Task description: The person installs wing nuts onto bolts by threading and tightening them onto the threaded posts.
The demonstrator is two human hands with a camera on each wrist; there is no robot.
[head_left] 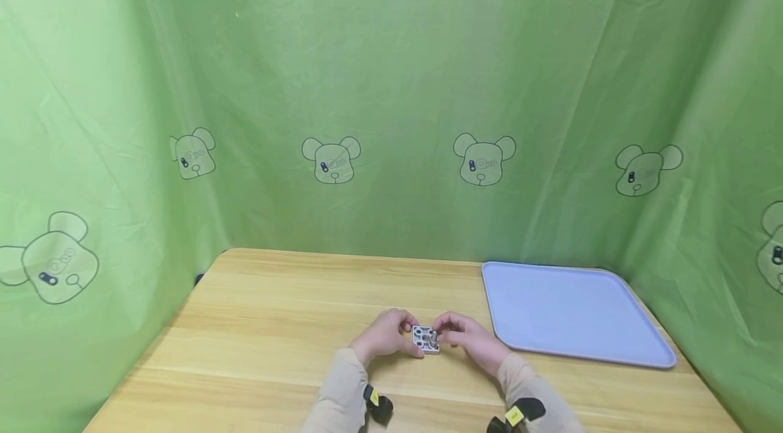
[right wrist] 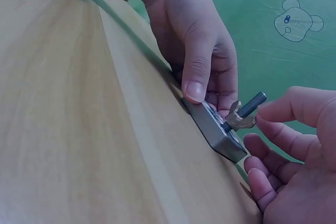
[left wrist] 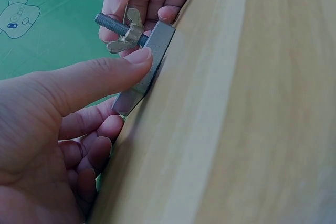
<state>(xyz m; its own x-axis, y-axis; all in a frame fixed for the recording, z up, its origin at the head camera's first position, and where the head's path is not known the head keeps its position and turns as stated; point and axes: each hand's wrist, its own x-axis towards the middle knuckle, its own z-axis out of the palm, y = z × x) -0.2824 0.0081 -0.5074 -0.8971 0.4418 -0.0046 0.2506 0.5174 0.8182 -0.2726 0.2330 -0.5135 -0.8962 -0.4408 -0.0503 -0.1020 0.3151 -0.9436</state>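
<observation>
A small square metal block (head_left: 426, 350) with several holes in its top face is on the table between both hands. My left hand (head_left: 385, 338) grips it by its edges, thumb on the near side and fingers on the far side. A threaded bolt (right wrist: 254, 103) stands up out of the block near its right end, and a brass-coloured wing nut (right wrist: 240, 121) sits partway down the thread. At the wing nut, my right hand (head_left: 476, 341) has its thumb and index finger pinched near one wing. Its other fingers curl loosely beside the block.
A light blue tray (head_left: 575, 310) lies at the right rear of the wooden table (head_left: 257, 324). Green curtain (head_left: 404, 215) with bear prints surrounds the table at the back and sides. Both wrists carry black straps with camera mounts (head_left: 382, 409).
</observation>
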